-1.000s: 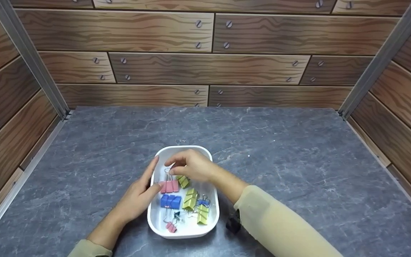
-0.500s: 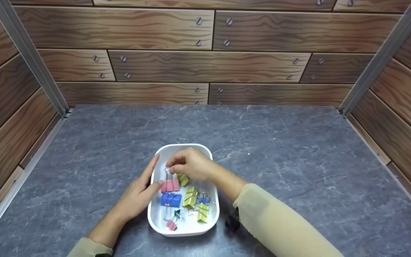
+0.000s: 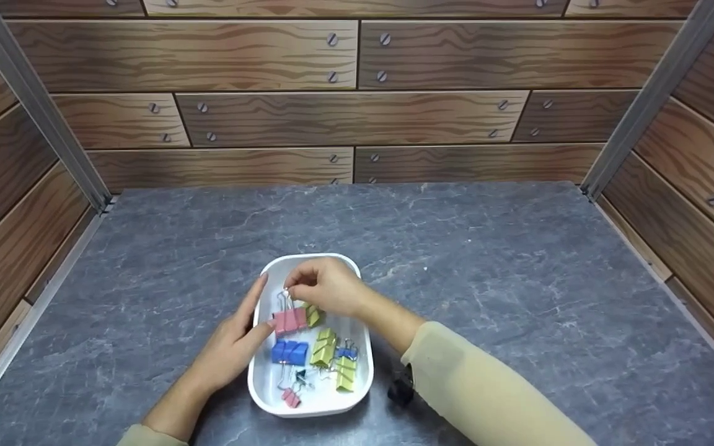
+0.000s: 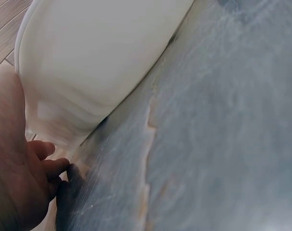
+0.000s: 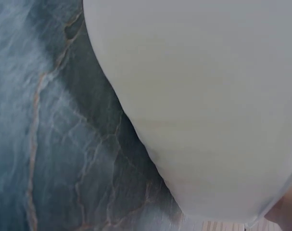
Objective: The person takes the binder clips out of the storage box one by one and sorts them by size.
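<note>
In the head view, my right hand (image 3: 329, 288) reaches over the white tray (image 3: 312, 407) and pinches the wire handle of a large pink binder clip (image 3: 290, 320) between thumb and fingertips. The clip tilts slightly, its handles pointing up. My left hand (image 3: 233, 347) grips the tray's left side, thumb over the rim and index finger along it; the left wrist view shows its other fingers curled beside the outer wall. A yellow binder clip (image 3: 312, 314) lies partly hidden behind the pink one. Just nearer sits a blue binder clip (image 3: 289, 352).
Also in the tray are two yellow clips, one left (image 3: 323, 348) and one right (image 3: 345, 375), a small blue clip (image 3: 348, 353), a small pink clip (image 3: 290, 397) and a small dark clip (image 3: 300, 376). Wood-patterned walls (image 3: 264, 118) enclose the grey marbled table (image 3: 487, 279).
My right fingertips have closed onto the pink clip's handle, and the clip has tilted slightly. My left hand keeps its place on the tray. The head view has shifted a little.
</note>
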Action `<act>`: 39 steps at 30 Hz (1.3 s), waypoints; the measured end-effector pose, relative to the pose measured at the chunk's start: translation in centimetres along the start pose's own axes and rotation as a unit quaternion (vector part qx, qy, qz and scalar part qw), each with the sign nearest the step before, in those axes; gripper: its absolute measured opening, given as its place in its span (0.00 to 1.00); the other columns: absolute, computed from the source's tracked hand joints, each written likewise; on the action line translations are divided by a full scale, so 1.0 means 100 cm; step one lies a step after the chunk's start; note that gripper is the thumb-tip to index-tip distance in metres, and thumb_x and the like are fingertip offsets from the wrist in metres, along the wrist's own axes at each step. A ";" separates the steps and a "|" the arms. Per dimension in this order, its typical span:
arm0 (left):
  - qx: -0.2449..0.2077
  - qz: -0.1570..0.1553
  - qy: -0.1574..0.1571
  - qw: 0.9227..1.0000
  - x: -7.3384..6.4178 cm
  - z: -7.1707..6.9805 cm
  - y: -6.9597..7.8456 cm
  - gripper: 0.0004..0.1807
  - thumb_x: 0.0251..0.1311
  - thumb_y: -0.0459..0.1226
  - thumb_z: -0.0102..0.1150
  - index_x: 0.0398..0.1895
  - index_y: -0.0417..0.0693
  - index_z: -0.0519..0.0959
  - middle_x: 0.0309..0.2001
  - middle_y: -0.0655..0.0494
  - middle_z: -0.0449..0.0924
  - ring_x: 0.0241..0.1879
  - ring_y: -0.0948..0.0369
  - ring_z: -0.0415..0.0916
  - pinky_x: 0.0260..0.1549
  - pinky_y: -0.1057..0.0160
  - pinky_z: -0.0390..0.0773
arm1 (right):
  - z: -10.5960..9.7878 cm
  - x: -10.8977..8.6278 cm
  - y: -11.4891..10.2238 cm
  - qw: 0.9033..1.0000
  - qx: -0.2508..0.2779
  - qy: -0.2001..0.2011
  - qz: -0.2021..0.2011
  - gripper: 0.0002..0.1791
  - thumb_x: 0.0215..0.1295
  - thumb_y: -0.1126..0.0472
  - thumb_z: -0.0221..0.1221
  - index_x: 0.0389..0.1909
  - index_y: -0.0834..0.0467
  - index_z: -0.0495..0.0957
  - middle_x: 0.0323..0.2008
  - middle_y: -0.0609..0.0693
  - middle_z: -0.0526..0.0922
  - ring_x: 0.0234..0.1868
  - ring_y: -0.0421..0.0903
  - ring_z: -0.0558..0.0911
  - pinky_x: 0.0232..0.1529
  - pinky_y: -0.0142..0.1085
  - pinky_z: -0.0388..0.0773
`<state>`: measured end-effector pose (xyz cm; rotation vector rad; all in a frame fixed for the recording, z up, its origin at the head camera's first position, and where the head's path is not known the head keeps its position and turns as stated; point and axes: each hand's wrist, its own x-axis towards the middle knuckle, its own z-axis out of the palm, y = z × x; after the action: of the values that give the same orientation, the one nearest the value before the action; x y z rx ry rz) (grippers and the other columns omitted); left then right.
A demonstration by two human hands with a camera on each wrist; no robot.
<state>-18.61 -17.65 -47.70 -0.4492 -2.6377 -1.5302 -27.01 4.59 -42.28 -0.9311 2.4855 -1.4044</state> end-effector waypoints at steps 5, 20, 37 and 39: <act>0.001 -0.005 -0.001 1.000 0.001 0.000 0.000 0.42 0.76 0.42 0.58 0.88 0.65 0.51 0.76 0.42 0.68 0.63 0.48 0.77 0.62 0.42 0.76 | -0.009 -0.001 -0.003 0.998 0.042 0.042 -0.001 0.06 0.67 0.67 0.66 0.41 0.60 0.90 0.33 0.44 0.88 0.33 0.36 0.81 0.40 0.31 0.81; -0.006 -0.020 -0.005 1.000 0.002 0.003 0.001 0.42 0.77 0.43 0.58 0.88 0.69 0.50 0.80 0.46 0.62 0.73 0.47 0.68 0.69 0.42 0.69 | -0.097 -0.023 -0.018 0.987 0.074 0.145 0.002 0.06 0.69 0.68 0.65 0.42 0.63 0.88 0.36 0.56 0.88 0.36 0.45 0.83 0.38 0.33 0.81; -0.002 -0.024 -0.005 1.000 0.001 0.000 -0.001 0.42 0.77 0.42 0.57 0.88 0.67 0.50 0.81 0.48 0.59 0.76 0.48 0.63 0.70 0.43 0.67 | -0.135 -0.054 0.049 0.981 0.007 0.188 0.056 0.07 0.68 0.70 0.65 0.42 0.70 0.87 0.32 0.56 0.88 0.31 0.39 0.80 0.32 0.29 0.75; -0.003 -0.024 -0.006 1.000 0.001 0.000 -0.001 0.42 0.77 0.42 0.57 0.88 0.67 0.50 0.81 0.48 0.59 0.76 0.48 0.63 0.71 0.43 0.66 | -0.133 -0.056 0.056 0.981 0.000 0.181 0.067 0.07 0.68 0.70 0.65 0.42 0.69 0.87 0.33 0.56 0.88 0.31 0.40 0.80 0.32 0.28 0.75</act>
<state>-18.69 -17.68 -47.76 -0.4000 -2.6721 -1.5524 -30.45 19.59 -40.40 -0.5313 2.7378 -1.6538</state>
